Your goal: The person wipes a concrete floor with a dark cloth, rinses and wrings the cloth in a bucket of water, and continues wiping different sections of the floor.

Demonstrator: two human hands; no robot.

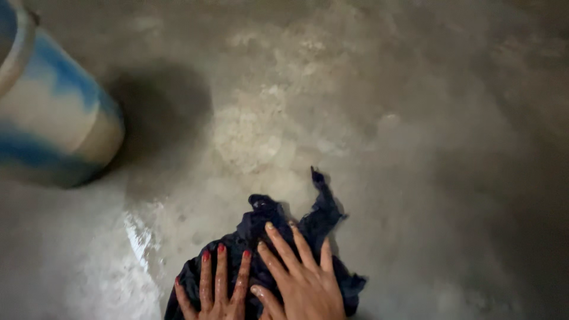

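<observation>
A dark navy wet cloth lies crumpled on the concrete floor at the bottom centre of the head view. My left hand presses flat on its left part, fingers spread, nails painted red. My right hand lies flat on the cloth just beside it, fingers apart and pointing up and left, its thumb crossing toward the left hand. Both palms rest on the fabric without gripping it. The cloth's near edge is cut off by the frame.
A blue and white plastic bucket stands at the upper left, casting a shadow to its right. The grey concrete floor is wet, with a shiny puddle left of the cloth.
</observation>
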